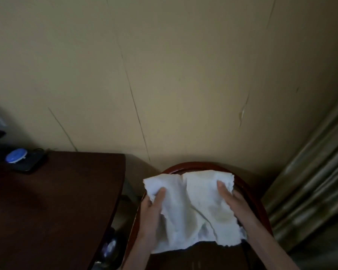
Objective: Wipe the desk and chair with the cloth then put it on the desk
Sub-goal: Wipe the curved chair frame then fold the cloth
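1. I am gripping a white cloth (191, 207) with both hands, spread between them in front of me.
2. My left hand (151, 210) is pinching the cloth's left edge: the thumb is lying on top of the fabric and the fingers are curling out of sight beneath it.
3. My right hand (235, 204) is holding the cloth's right side the same way, thumb pressing on top near the upper right corner and the fingers tucked behind.
4. The cloth is hanging crumpled and creased, with ragged edges and a faint yellowish stain near my right hand.
5. The cloth is sitting over a chair (251, 191) with a curved, reddish-brown wooden back; its top edge is lying at the back's upper rail. I cannot tell whether the fabric is pressing on the wood or hovering just above it.
6. The chair's dark seat is showing below the cloth's lower edge.
7. A dark brown desk (57, 201) is standing to the left of the chair, apart from the cloth.
8. At the desk's far left corner, a round blue and white disc (16, 155) is resting on a flat black device (30, 164).
9. A beige wall (164, 75) with thin cracks is filling the background.
10. A pale striped curtain (310, 182) is hanging at the right, blurred.
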